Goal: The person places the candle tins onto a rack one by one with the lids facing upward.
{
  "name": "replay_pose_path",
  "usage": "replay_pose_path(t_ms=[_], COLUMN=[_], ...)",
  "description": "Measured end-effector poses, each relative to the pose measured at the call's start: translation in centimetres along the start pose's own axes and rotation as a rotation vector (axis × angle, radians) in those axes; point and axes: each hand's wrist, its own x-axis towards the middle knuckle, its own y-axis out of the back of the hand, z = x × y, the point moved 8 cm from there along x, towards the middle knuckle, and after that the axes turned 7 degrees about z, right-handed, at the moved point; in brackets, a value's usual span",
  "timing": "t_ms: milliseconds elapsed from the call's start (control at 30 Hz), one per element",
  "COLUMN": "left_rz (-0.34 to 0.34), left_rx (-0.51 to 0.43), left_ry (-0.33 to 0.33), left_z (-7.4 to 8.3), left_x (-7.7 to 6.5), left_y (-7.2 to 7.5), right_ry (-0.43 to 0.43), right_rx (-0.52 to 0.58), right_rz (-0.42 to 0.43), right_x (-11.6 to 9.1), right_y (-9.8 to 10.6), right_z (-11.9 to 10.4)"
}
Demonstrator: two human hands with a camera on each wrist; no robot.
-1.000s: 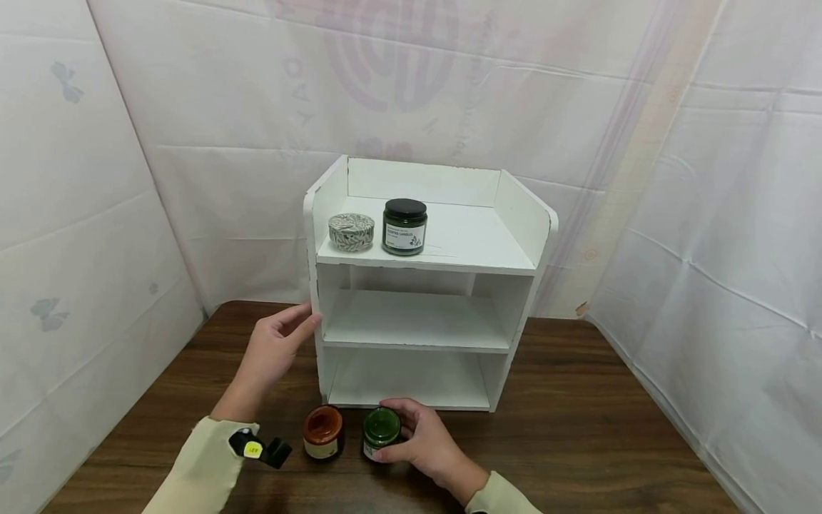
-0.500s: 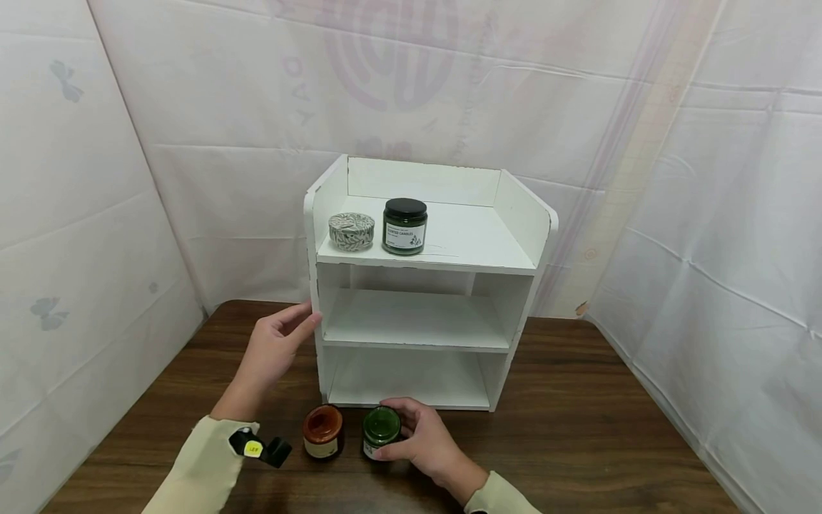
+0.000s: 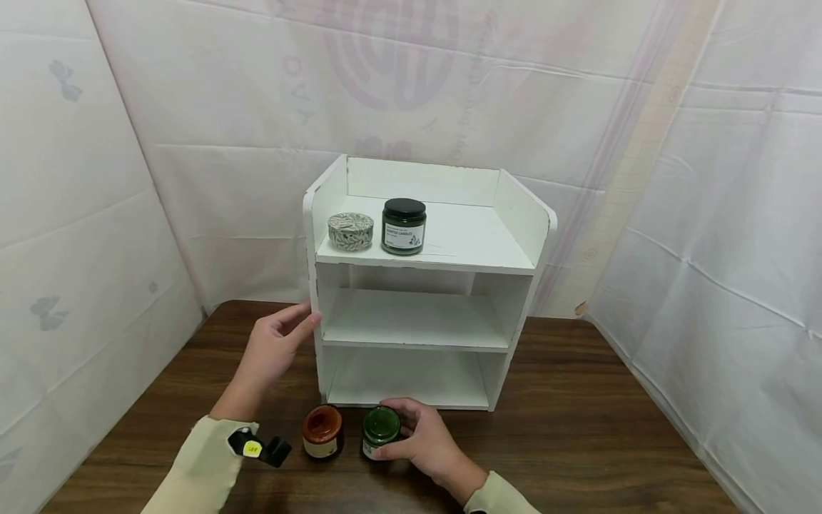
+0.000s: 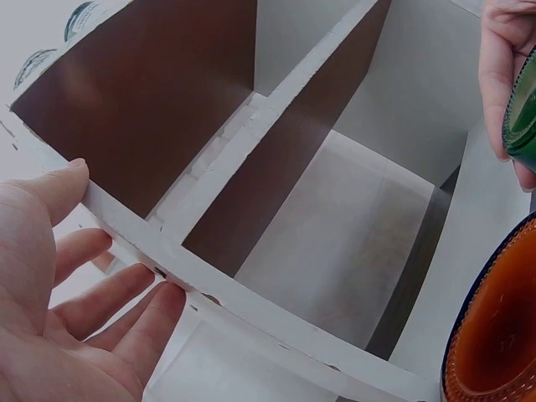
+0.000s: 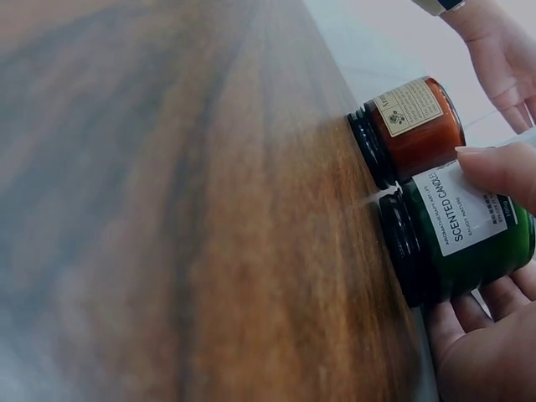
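Observation:
My right hand (image 3: pixel 420 442) grips a green glass candle jar (image 5: pixel 465 222) with a white "scented candles" label, thumb on the label and fingers round the far side. The jar stands upside down on the table, black lid at the wood. Beside it on the left, an amber candle jar (image 3: pixel 322 432) with a cream label also stands lid down. My left hand (image 3: pixel 272 346) holds the left side panel of a white shelf (image 3: pixel 417 268), its thumb (image 4: pixel 63 188) at the front edge and its fingers along the outer face.
On the shelf's top board stand a round leaf-patterned tin (image 3: pixel 350 232) and a dark green candle jar (image 3: pixel 403 226) with a black lid. The lower two tiers hold nothing. White cloth walls (image 3: pixel 225 200) surround the dark wooden table (image 3: pixel 578 442).

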Motion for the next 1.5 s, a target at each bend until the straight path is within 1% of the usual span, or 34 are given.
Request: replay_pose_path(t_ms=[433, 800, 1067, 1200, 1500], left_rz=[0.000, 0.006, 0.004, 0.007, 0.007], left_rx=[0.003, 0.004, -0.021, -0.008, -0.010], left_ry=[-0.002, -0.003, -0.010, -0.014, -0.013], left_z=[0.0, -0.1, 0.0, 0.0, -0.1], left_x=[0.0, 0.0, 0.0, 0.0, 0.0], left_y=[0.0, 0.0, -0.1, -0.1, -0.1], right_ry=[0.015, 0.069, 0.091, 0.091, 0.089], right_rx=[-0.013, -0.044, -0.030, -0.009, 0.013], right_rz=[0.005, -0.003, 0.008, 0.014, 0.014], right_x=[0.0, -0.1, 0.0, 0.0, 0.0], right_y=[0.3, 0.7, 0.9, 1.0, 1.1], right_z=[0.1, -1.1, -1.6, -1.7, -1.9])
